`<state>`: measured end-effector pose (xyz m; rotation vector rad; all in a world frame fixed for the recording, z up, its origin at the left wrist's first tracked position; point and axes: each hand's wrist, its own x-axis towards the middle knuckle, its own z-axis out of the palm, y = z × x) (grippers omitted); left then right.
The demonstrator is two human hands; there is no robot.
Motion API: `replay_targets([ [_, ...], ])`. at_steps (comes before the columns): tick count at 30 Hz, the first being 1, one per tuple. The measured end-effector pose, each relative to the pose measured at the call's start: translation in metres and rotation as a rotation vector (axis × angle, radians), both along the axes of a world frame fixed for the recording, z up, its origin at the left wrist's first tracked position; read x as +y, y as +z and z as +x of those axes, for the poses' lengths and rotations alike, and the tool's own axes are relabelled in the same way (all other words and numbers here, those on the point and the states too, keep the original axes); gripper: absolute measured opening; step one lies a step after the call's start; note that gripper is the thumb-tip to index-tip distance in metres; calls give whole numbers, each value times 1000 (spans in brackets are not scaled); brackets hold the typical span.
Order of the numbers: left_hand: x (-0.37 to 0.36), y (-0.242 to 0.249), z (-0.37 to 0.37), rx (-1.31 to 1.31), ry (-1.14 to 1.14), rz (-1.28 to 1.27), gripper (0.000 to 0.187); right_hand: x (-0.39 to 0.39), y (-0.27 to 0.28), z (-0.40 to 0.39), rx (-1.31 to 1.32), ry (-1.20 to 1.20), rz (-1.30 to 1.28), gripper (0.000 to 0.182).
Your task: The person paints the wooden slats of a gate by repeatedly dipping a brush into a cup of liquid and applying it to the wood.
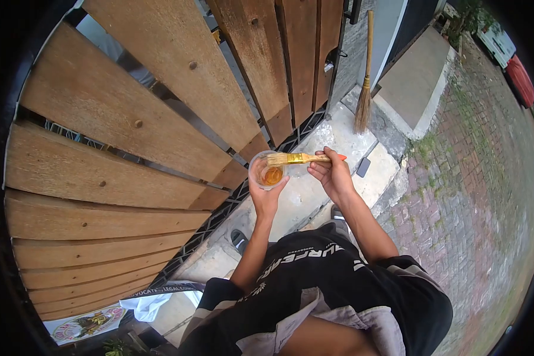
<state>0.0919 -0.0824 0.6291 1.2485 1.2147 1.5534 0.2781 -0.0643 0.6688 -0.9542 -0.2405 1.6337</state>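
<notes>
My left hand (266,200) is wrapped round a clear plastic cup (256,175) with some amber liquid (273,175) at its bottom. In my right hand (333,173) is a paintbrush (299,158), gripped by its orange-tipped wooden handle. Its pale bristles lie level across the top of the cup, over the rim. Just beyond the cup stands a fence of wooden planks (178,113); the lower ends of some boards look darker than the rest.
A stick broom (364,101) leans upright by the wall. A dark phone (364,167) lies on the concrete ledge (305,204) right of my right hand. Brick paving (457,196) with grass stretches off to the right. White cloth (148,307) and a printed banner (92,323) are at lower left.
</notes>
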Motion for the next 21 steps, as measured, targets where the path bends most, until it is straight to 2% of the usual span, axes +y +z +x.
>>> replay_targets([
  [2,6,8,-1,-25,-3,19,83,24,13,2,39,-17,26,27],
  [8,11,31,-18,32,130,61,85,120,80,-12,129,-366,442,39],
  [12,-15,32,-44,-52,212,-17,87,190,81,-43,184,-576,565,38],
  [14,-33,24,-59,-26,260,-46,86,220,54,-63,85,-620,566,39],
  [17,-67,11,-84,-32,342,-100,84,231,-17,-82,-67,-708,404,35],
  [19,-80,10,-90,-64,378,-116,82,221,-78,-83,-265,-731,237,34],
  [21,-91,13,-91,-70,492,-195,79,221,-164,-83,-647,-727,-2,28],
])
